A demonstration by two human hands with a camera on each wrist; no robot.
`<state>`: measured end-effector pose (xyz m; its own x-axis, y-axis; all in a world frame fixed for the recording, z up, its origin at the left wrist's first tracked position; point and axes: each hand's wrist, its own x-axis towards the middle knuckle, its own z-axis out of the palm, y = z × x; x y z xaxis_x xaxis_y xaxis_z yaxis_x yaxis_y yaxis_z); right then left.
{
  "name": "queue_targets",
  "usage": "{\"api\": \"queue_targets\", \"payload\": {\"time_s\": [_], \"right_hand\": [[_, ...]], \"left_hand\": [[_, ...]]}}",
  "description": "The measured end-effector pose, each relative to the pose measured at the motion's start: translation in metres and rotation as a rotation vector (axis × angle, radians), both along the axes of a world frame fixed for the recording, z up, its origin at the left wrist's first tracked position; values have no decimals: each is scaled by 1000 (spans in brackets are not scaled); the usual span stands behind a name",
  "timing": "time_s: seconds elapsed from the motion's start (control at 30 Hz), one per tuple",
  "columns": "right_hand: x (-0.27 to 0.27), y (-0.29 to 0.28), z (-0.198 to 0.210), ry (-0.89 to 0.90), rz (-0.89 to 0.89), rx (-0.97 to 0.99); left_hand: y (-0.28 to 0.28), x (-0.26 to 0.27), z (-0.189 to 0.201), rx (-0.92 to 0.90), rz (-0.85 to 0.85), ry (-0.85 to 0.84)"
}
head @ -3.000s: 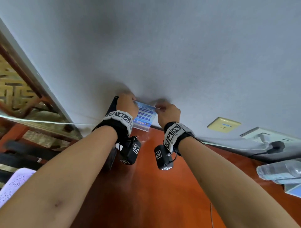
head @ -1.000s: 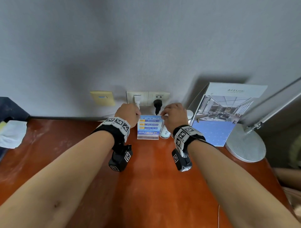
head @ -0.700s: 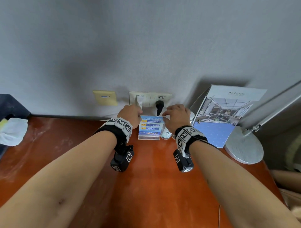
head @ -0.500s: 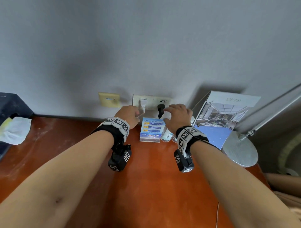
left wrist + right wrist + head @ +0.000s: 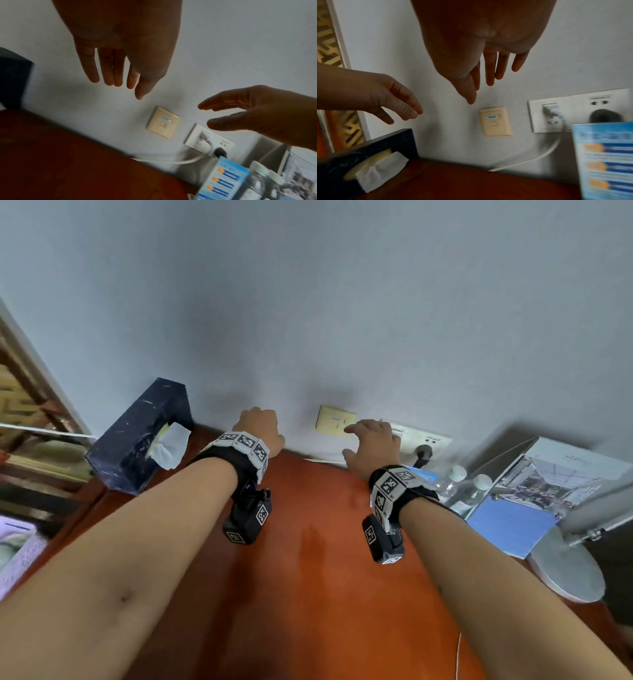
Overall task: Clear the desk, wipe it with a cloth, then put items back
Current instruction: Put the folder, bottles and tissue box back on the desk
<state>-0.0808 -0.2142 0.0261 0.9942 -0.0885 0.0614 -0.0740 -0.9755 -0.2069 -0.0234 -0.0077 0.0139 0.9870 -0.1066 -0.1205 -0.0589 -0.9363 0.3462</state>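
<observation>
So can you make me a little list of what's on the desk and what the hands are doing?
left hand: open, holding nothing
right hand: open, holding nothing
desk: reddish wood
tissue box: dark, at the left by the wall
blue sign: standing at the right
water bottles: beside the sign
brochure: propped near the lamp base

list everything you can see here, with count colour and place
desk: 1, red-brown, against the wall
tissue box: 1, dark blue, desk's left end
sign: 1, blue, by the sockets
bottles: 2, clear, white caps, right of the sign
brochure: 1, photo cover, blue below, far right
lamp base: 1, silver, right edge
wall plate: 1, beige, wall
sockets: 1 white double plate, two plugs in
cable: 1, white, along the wall
left hand: empty, near wall
right hand: empty, fingers spread
</observation>
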Motion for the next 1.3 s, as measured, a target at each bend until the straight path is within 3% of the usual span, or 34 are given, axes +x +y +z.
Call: {"api": "queue_targets", "payload": {"time_s": [0.33,0.67,0.83,1.07,1.3], "right_hand": [[49,160,-28,99,137,37],[117,262,-53,182,247,103],[126,270,-73,250,245,123],[124,246,-74,259,197,141],[100,206,-49,167,156,165]], "left_hand": [[172,38,-9,90,308,47],[225,80,-57,94,403,219],[226,93,-74,62,455,261],[213,90,-68,74,476,231],[168,65,-36,37,274,197]]}}
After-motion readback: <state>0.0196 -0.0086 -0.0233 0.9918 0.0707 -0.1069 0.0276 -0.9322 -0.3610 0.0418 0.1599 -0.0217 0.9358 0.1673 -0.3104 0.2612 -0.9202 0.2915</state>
